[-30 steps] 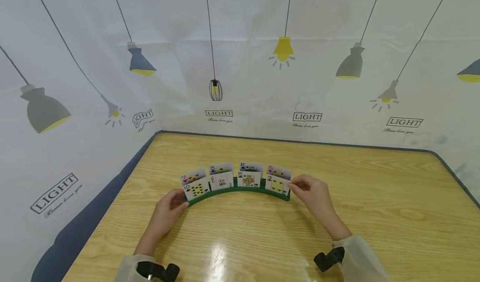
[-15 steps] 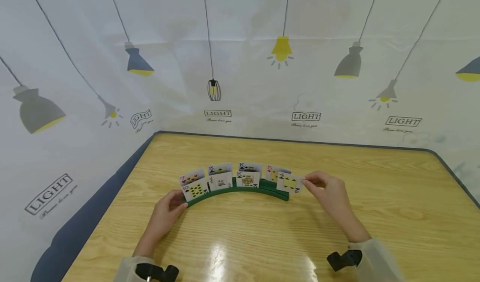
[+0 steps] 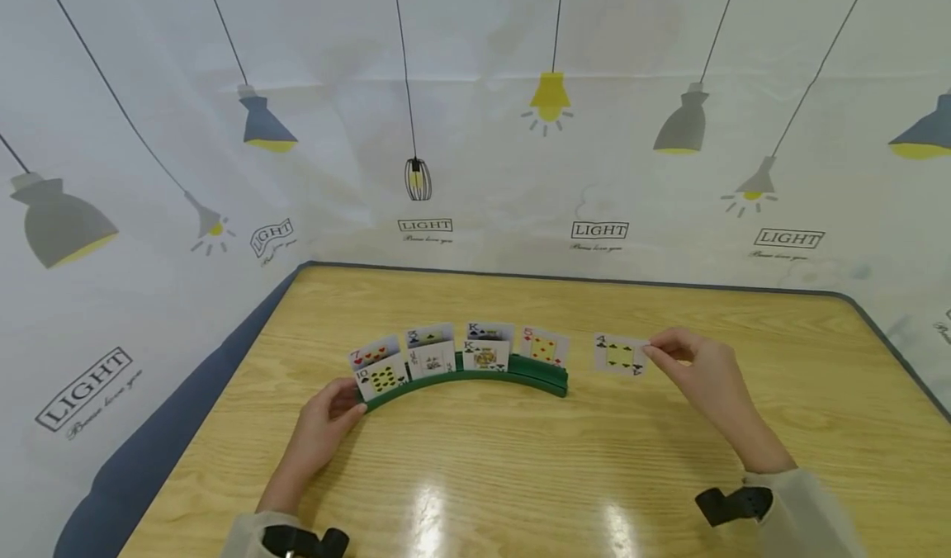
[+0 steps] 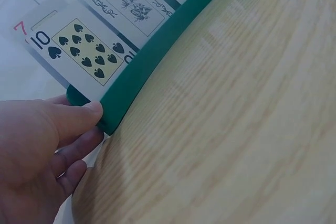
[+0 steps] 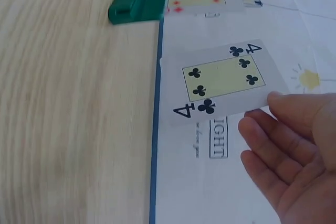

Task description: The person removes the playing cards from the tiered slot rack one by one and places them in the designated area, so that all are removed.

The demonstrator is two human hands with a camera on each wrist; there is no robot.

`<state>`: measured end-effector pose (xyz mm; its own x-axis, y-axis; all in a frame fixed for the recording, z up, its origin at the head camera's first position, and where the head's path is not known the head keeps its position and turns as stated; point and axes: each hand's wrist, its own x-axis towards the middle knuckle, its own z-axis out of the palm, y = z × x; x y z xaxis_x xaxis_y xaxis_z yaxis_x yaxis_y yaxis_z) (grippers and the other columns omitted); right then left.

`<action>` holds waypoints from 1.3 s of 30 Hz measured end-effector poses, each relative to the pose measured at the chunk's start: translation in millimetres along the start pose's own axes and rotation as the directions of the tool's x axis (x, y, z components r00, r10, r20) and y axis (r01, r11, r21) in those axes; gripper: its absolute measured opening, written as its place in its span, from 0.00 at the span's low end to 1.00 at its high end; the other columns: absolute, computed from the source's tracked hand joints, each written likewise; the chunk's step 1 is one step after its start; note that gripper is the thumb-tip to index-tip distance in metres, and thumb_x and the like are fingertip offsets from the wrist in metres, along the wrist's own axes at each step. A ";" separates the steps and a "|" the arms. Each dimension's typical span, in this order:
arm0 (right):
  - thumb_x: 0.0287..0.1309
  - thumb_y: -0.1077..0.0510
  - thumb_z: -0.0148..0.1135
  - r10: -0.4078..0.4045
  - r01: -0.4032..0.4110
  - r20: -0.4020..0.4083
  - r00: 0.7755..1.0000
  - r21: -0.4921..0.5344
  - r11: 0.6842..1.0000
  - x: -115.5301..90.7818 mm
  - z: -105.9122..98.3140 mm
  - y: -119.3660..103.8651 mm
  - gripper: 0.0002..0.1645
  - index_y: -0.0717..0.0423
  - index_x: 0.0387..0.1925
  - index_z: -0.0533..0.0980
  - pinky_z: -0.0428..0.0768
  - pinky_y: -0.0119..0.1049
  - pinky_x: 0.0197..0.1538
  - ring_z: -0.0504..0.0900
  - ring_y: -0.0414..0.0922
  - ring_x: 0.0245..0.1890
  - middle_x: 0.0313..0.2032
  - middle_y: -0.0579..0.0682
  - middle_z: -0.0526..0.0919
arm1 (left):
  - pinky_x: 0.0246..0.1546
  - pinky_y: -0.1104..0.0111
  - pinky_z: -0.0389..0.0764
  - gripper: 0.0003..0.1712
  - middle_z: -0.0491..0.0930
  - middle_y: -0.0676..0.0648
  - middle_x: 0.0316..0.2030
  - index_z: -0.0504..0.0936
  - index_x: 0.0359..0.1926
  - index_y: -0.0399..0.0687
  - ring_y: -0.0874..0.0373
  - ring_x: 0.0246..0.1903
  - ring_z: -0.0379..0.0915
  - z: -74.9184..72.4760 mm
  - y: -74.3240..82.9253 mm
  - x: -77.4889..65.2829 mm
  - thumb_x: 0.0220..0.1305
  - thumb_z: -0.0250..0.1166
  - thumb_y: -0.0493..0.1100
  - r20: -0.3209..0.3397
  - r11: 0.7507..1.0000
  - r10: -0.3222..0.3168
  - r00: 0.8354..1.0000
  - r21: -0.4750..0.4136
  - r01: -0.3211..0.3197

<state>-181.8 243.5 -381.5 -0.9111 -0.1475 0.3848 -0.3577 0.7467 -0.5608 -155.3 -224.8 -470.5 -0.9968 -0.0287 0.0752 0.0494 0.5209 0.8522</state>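
Observation:
A curved green card holder (image 3: 538, 376) stands on the table with playing cards upright in two rows. My left hand (image 3: 324, 426) grips its left end, thumb in front, as the left wrist view shows, just below the ten of spades (image 4: 84, 51). Out to the right of the holder, my right hand (image 3: 702, 376) pinches the four of clubs (image 3: 620, 355) by its right edge, thumb on its face. Alone at the holder's right end, the five of diamonds (image 3: 545, 347) stands in the back row. A joker (image 3: 432, 361) and a king (image 3: 486, 357) fill the front row's middle.
Behind the front cards rise the seven of hearts (image 3: 375, 352) and another king (image 3: 490, 331), partly hidden. The wooden table (image 3: 505, 475) ends at a dark edge against a white wall covering (image 3: 490, 153) printed with lamps.
My right hand has drawn the four of clubs out of the holder's right front slot and away to the right, uncovering the five of diamonds. My left hand keeps its hold on the holder.

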 end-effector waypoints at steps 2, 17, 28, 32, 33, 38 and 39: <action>0.57 0.57 0.62 0.000 0.000 0.016 1.000 -0.003 1.000 2.2 -4.5 6.2 0.07 0.57 0.34 0.79 0.77 0.35 0.28 0.82 0.52 0.33 0.30 0.52 0.83 | 0.45 0.59 0.75 0.20 0.76 0.39 0.45 0.72 0.54 0.37 0.48 0.44 0.74 -0.5 0.5 -0.5 0.60 0.61 0.33 0.003 1.000 0.004 1.000 0.000 -0.004; 0.59 0.56 0.60 0.043 -0.051 0.083 0.996 0.097 0.994 27.4 -16.0 50.8 0.11 0.61 0.36 0.78 0.76 0.28 0.28 0.78 0.31 0.27 0.31 0.56 0.83 | 0.39 0.62 0.76 0.18 0.77 0.41 0.42 0.73 0.52 0.38 0.52 0.40 0.74 -0.8 -3.8 -3.1 0.61 0.61 0.35 -0.040 0.993 0.118 0.992 0.002 -0.118; 0.61 0.51 0.57 0.143 -0.167 0.158 0.977 0.150 0.974 53.2 -15.6 70.5 0.18 0.65 0.39 0.76 0.77 0.31 0.34 0.79 0.33 0.27 0.33 0.60 0.82 | 0.45 0.61 0.74 0.19 0.76 0.41 0.45 0.72 0.54 0.40 0.50 0.44 0.73 -1.5 -4.9 -0.5 0.61 0.60 0.34 0.017 1.000 0.014 1.000 -0.002 -0.014; 0.61 0.51 0.57 0.186 -0.224 0.210 0.960 0.172 0.959 60.7 -13.8 78.3 0.20 0.66 0.41 0.74 0.78 0.34 0.37 0.81 0.39 0.29 0.34 0.60 0.82 | 0.45 0.60 0.74 0.19 0.76 0.41 0.45 0.72 0.54 0.40 0.50 0.44 0.73 -2.2 -4.5 -0.5 0.61 0.60 0.33 0.019 1.000 0.010 1.000 -0.007 -0.010; 0.61 0.51 0.57 0.198 -0.241 0.228 0.953 0.179 0.954 62.2 -13.2 80.1 0.20 0.67 0.42 0.74 0.78 0.36 0.38 0.81 0.40 0.29 0.34 0.59 0.82 | 0.45 0.59 0.74 0.19 0.76 0.41 0.45 0.72 0.54 0.40 0.50 0.44 0.73 -2.1 -4.7 -0.4 0.61 0.60 0.33 0.017 1.000 0.014 1.000 -0.010 -0.014; 0.62 0.55 0.57 0.227 -0.315 0.313 0.922 0.268 0.910 68.5 -8.2 89.2 0.21 0.73 0.44 0.70 0.79 0.43 0.41 0.81 0.41 0.30 0.34 0.55 0.80 | 0.46 0.58 0.74 0.19 0.76 0.40 0.46 0.72 0.54 0.40 0.49 0.45 0.73 -1.8 -4.6 0.4 0.61 0.60 0.34 0.021 1.000 0.014 1.000 -0.013 -0.013; 0.61 0.57 0.57 0.230 -0.328 0.325 0.917 0.291 0.899 69.5 -6.6 90.9 0.21 0.74 0.44 0.69 0.79 0.44 0.41 0.81 0.40 0.30 0.34 0.54 0.80 | 0.46 0.58 0.74 0.19 0.76 0.40 0.46 0.72 0.54 0.40 0.49 0.45 0.73 -1.8 -4.3 0.4 0.61 0.60 0.34 0.021 1.000 0.012 1.000 -0.012 -0.011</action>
<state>-276.3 305.4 -400.9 -0.9846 -0.1742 -0.0140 -0.0819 0.5307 -0.8436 -155.8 -228.6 -473.2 -0.9972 -0.0044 0.0742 0.0615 0.5110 0.8574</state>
